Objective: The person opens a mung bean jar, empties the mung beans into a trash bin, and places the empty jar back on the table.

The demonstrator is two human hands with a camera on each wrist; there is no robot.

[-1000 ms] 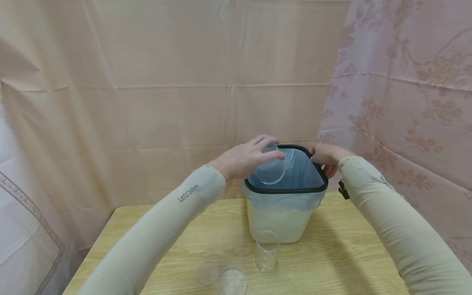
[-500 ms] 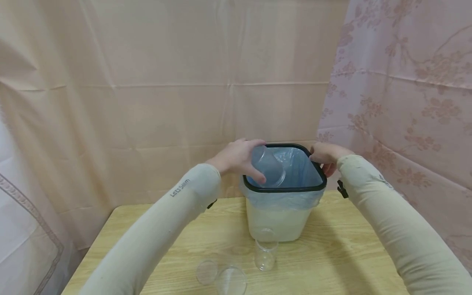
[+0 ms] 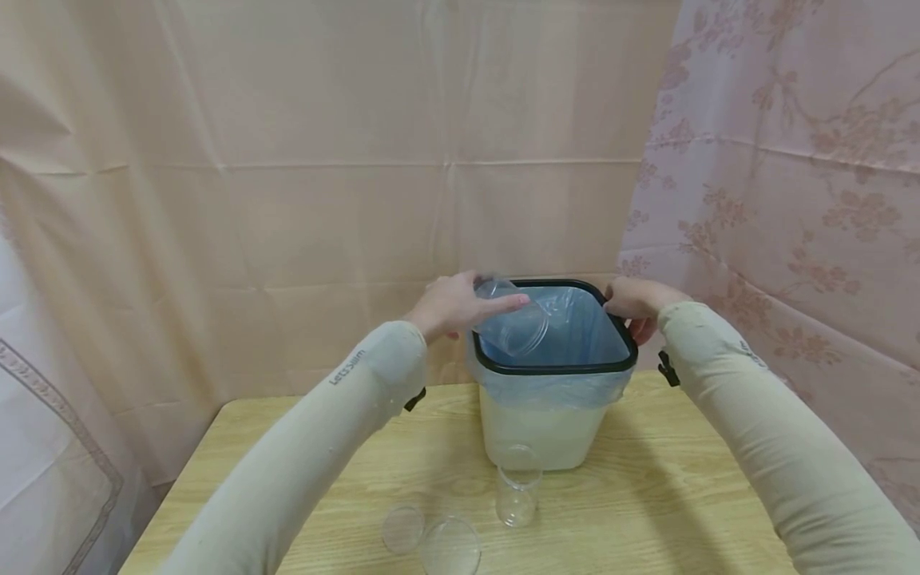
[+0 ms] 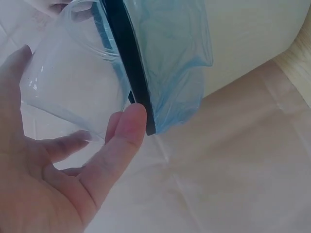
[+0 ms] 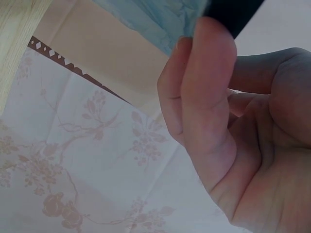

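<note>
My left hand [image 3: 451, 307] holds a clear plastic jar [image 3: 512, 329] tilted over the left side of the trash bin, its mouth toward the bin's opening. In the left wrist view the jar [image 4: 68, 77] looks see-through, with no contents visible; thumb and fingers are around it, and the black rim [image 4: 127, 58] is close beside them. The cream trash bin [image 3: 544, 435] has a black rim and a blue liner bag [image 3: 553, 390] folded over its edge. My right hand [image 3: 636, 306] grips the bin's right rim, fingers curled under the black edge [image 5: 235, 14] in the right wrist view.
On the wood-grain table [image 3: 338, 471], a smaller clear jar [image 3: 517, 497] stands in front of the bin. A small clear disc [image 3: 403, 529] and a larger clear round piece [image 3: 451, 546] lie at the front. Beige cloth [image 3: 323, 200] hangs behind, floral cloth [image 3: 798, 224] at right.
The jar in my left hand has shifted slightly left and turned, with the thumb swinging down and back up over it. My right hand has stayed on the rim.
</note>
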